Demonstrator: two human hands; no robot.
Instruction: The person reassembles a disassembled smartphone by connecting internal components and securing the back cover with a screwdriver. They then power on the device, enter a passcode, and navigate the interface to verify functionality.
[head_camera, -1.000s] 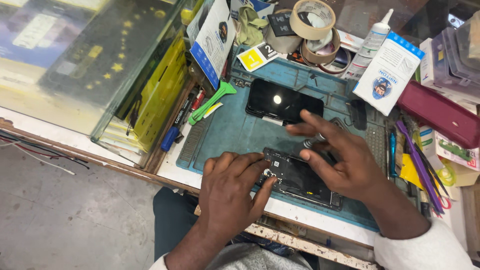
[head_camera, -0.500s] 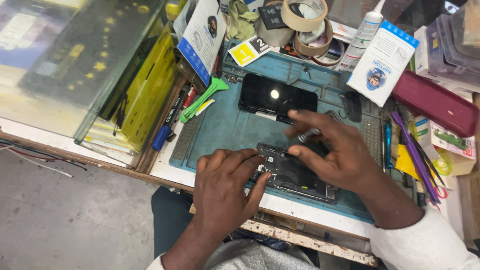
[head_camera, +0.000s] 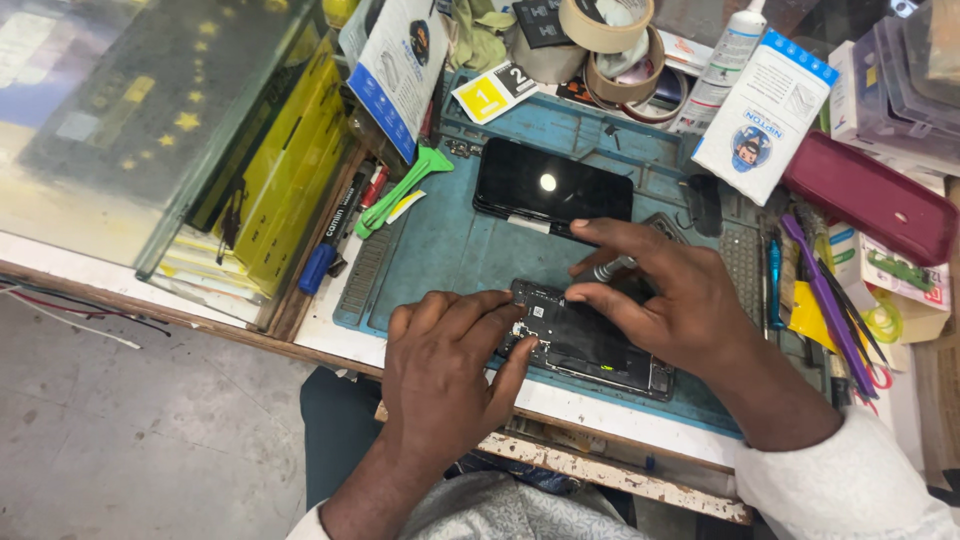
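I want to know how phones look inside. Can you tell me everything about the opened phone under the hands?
The opened phone is a flat dark rectangle lying on the blue work mat, near the front edge of the table. Its back is off, so black covers and small metal parts show, with a small white sticker at the left end. The left hand presses on its left end. The right hand rests over its right part and holds a thin metal tool pointing down at it.

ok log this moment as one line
left hand: steadies opened phone | right hand: grips metal screwdriver over it | surface: blue mat | nearby: detached screen
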